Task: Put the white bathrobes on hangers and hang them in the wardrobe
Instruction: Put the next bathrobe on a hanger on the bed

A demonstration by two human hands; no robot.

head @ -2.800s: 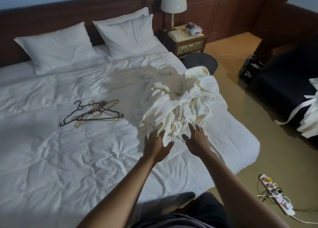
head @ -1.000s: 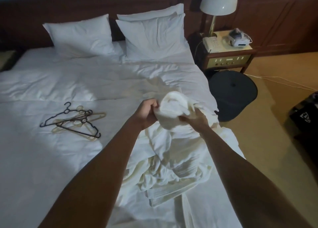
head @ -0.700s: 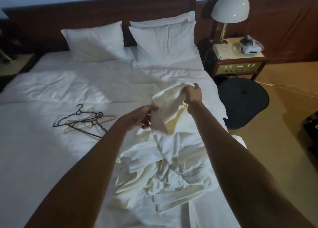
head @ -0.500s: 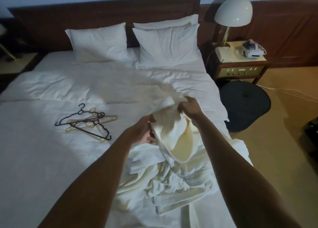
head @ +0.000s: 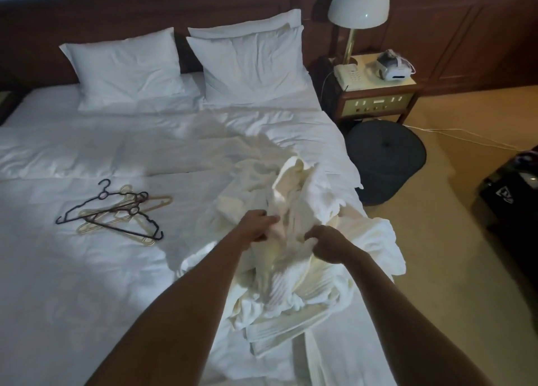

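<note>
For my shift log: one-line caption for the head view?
Both hands, left hand and right hand, grip crumpled white bathrobes on the bed; hangers lie apart.

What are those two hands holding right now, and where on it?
Both grip the white bathrobe heaped on the bed: the left hand and right hand each bunch a fold near its raised middle. Which part of the robe cannot be told.
</note>
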